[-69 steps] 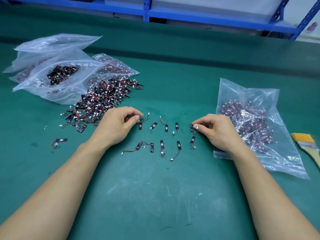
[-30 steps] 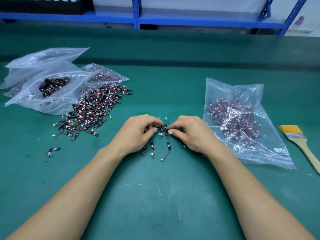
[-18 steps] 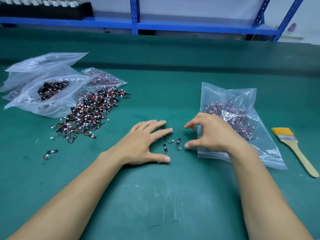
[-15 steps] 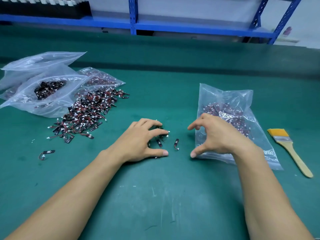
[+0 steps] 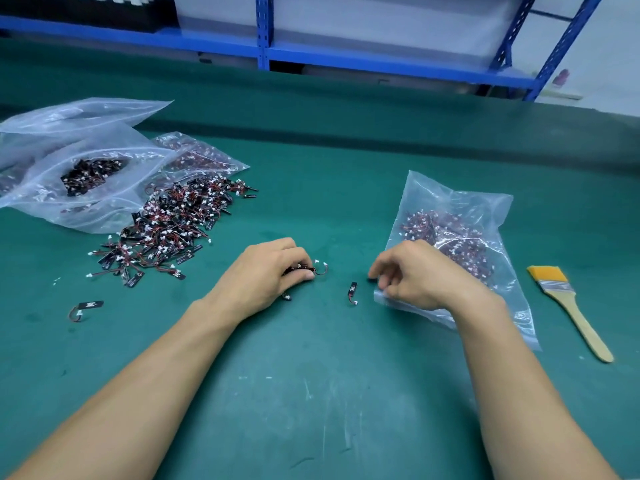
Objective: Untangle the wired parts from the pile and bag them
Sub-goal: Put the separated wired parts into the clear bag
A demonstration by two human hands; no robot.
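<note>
The left hand (image 5: 266, 277) curls its fingers over a small bunch of wired parts (image 5: 320, 269). Most of the bunch is hidden, with only a red loop and white plugs peeking out. The right hand (image 5: 417, 275) is blurred, fingers bent at the near corner of the bag (image 5: 485, 209), which holds many parts; whether they pinch the plastic I cannot tell. One loose part (image 5: 352, 292) lies between the hands. Far left, the pile (image 5: 169, 226) touches the open bags (image 5: 86, 174), and a brush (image 5: 554, 285) lies far right.

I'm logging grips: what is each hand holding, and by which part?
The left hand grips a small bunch of wired parts in curled fingers, wire ends sticking out. The right hand pinches the clear bag at its near left edge.
</note>
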